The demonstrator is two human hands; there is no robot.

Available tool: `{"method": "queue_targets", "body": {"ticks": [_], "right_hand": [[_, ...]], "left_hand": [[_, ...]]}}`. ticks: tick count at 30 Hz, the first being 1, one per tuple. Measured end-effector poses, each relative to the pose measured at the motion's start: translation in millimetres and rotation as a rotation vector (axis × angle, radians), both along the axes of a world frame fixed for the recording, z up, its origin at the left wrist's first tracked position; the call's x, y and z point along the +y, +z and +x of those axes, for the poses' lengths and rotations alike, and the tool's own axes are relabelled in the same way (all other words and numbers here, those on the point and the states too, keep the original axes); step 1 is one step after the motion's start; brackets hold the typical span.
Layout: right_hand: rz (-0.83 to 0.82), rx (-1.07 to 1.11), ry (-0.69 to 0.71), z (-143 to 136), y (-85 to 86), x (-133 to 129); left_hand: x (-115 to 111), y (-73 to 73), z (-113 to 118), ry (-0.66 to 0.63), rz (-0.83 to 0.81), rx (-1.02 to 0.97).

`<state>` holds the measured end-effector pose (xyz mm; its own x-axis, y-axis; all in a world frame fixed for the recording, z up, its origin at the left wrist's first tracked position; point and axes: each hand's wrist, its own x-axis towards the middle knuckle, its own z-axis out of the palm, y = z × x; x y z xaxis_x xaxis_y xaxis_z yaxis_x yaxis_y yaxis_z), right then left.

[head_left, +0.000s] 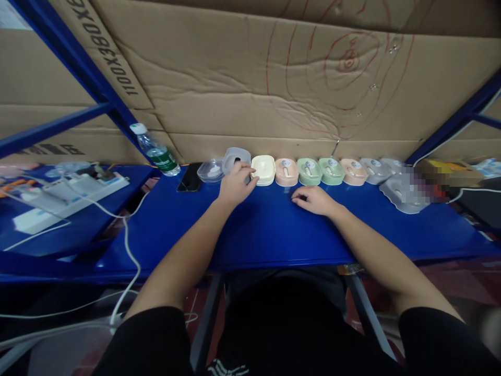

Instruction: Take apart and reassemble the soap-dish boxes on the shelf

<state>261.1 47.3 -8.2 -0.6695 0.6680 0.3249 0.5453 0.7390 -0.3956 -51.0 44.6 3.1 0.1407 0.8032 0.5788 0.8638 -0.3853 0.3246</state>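
The cream soap box [263,169] stood at the left end of a row of small lidded boxes along the back of the blue counter [270,230], just beside a pink box [286,172], two green boxes [320,171] and further pink and grey ones. We had our left hand [235,184] reaching to it, the grip loosely open, fingertips touching the box's left edge and the grey lid [236,157] tilted just behind; it held nothing that we could see. Our right hand [313,199] lay flat on the counter in front of the green boxes, its grip relaxed and empty, fingers slightly curled. A clear dish [210,171], a dark phone [190,177] and a water bottle [156,151] sat to the left.
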Motion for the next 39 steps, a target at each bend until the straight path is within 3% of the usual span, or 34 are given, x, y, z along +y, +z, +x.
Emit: {"method": "queue_targets", "body": {"ticks": [6,18,23,29,33,39], "right_hand": [[-0.033,0.035,-0.041,-1.4,5.7,0.1],[-0.026,-0.035,-0.046,0.6,4.2,0.5],[-0.035,-0.040,-0.042,0.5,4.9,0.7],[-0.038,0.023,-0.063,1.8,4.2,0.8],[-0.030,0.150,-0.071,1.8,4.3,0.4],[-0.003,0.322,-0.280,3.6,7.1,2.4]], "left_hand": [[-0.6,-12.0,20.7,-0.016,-0.180,0.145],[11.7,-22.3,11.4,-0.042,-0.183,0.109],[6.5,-16.2,12.7,-0.061,-0.147,0.068],[-8.6,3.6,11.8,-0.147,-0.074,-0.023],[-16.4,13.4,15.3,-0.312,-0.146,-0.272],[-25.7,23.5,24.5,-0.629,-0.567,-0.640]]}}
